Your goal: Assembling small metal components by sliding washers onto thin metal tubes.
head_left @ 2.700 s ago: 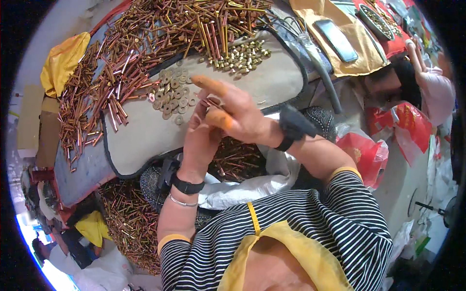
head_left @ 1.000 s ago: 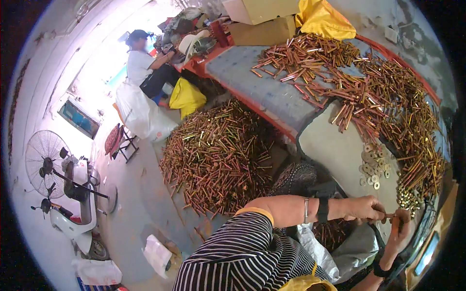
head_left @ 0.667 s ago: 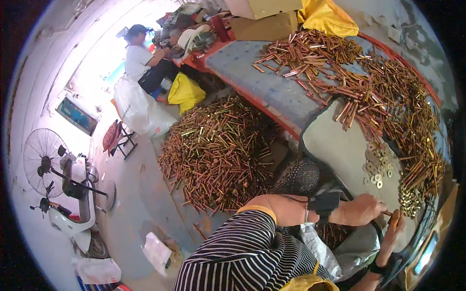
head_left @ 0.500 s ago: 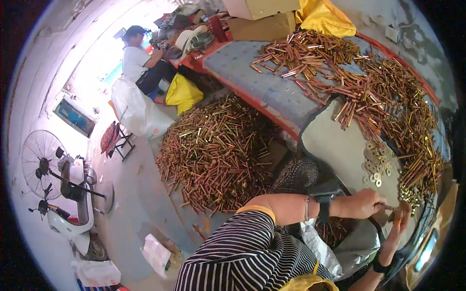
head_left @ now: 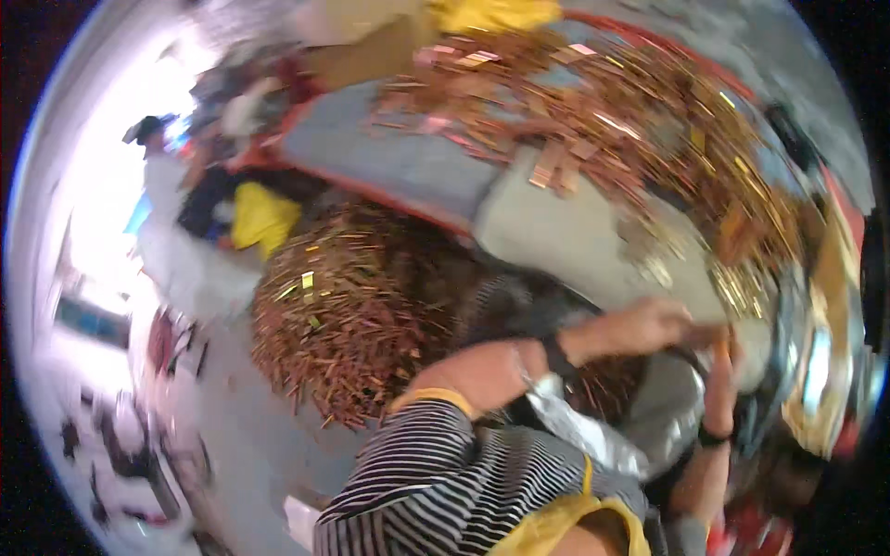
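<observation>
My left hand (head_left: 656, 322) is closed over the near edge of the pale work mat (head_left: 547, 218), fingers round a short copper-coloured metal rod (head_left: 702, 335). Motion blurs it. The rod's other end points at my right hand (head_left: 721, 366), whose bent fingers meet it; what they pinch is too smeared to make out. Just beyond the hands lie flat washers (head_left: 656, 269) and a small pile of brass-coloured nuts (head_left: 740, 289). A long heap of copper-coloured rods (head_left: 640, 120) spreads behind them across the table.
Left of the table a large mound of rods (head_left: 343, 315) covers the floor. An open white sack (head_left: 593, 435) with rods inside sits below my forearms. A person (head_left: 171, 185) is seated at the far left beside a yellow bag (head_left: 262, 218). A scooter (head_left: 139, 454) stands further off.
The view has swung, so the table and mounds sit further left and everything is blurred. My hands remain together near the mat's near edge.
</observation>
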`<state>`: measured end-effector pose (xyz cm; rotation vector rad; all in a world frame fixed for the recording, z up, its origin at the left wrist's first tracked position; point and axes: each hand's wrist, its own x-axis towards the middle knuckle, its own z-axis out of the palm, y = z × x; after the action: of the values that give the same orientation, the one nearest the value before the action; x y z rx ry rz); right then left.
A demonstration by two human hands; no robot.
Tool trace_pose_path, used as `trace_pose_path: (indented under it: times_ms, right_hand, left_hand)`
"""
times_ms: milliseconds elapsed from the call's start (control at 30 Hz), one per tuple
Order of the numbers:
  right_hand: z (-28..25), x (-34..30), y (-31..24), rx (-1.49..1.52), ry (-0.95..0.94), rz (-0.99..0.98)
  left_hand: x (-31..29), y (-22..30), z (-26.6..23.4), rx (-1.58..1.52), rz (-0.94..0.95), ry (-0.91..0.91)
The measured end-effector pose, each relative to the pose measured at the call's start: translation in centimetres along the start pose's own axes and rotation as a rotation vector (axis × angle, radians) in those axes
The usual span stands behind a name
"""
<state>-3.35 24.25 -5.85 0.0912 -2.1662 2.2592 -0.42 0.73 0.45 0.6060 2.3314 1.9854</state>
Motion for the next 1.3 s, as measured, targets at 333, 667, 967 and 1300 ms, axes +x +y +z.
trace_pose_path:
  times_ms: [333, 667, 967, 1300]
  right_hand:
    - [4.6, -0.4, -8.4, -0.364, -0.253, -0.156]
    - [4.7, -1.5, -7.9, -0.394, -0.274, -0.286]
    - [4.5, -0.9, -8.5, -0.422, -0.266, -0.132]
    - [4.3, -0.9, -7.6, -0.296, -0.241, -0.3]
  left_hand:
    - [-1.2, 1.1, -1.1, -0.178, -0.254, -0.092]
    - [-1.8, 0.8, -0.7, -0.152, -0.314, -0.119]
    - [-1.4, 0.8, -1.0, -0.192, -0.357, -0.11]
    - [-1.3, 0.9, -1.2, -0.129, -0.303, -0.107]
